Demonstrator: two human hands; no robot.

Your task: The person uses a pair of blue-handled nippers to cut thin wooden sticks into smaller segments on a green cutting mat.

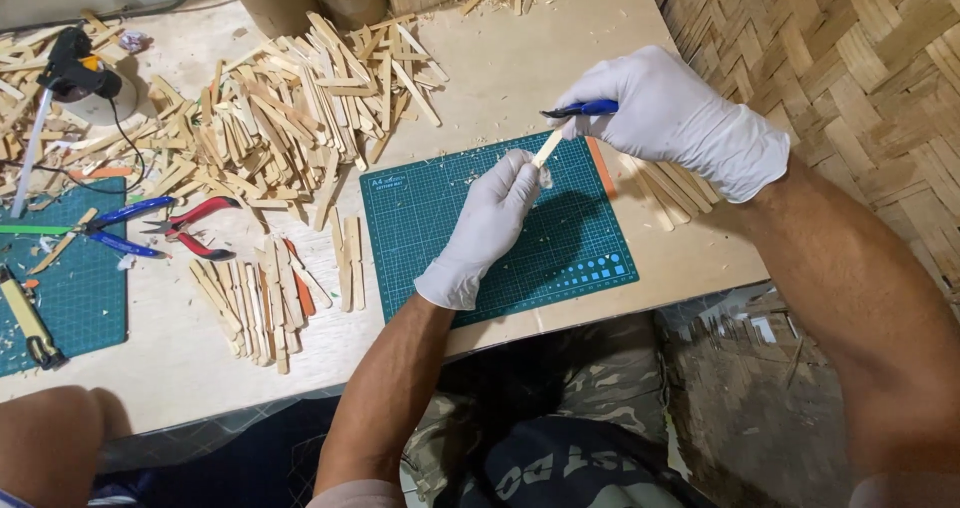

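Left of the grip: heap of wooden sticks (280,108), red-handled pliers (197,226), blue-handled pliers (125,228), second green mat (60,288). Right of it: woven bamboo wall (830,58).

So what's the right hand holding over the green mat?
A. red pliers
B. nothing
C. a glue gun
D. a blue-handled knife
D: the right hand grips a blue-handled knife against the stick that the left hand holds over the mat.
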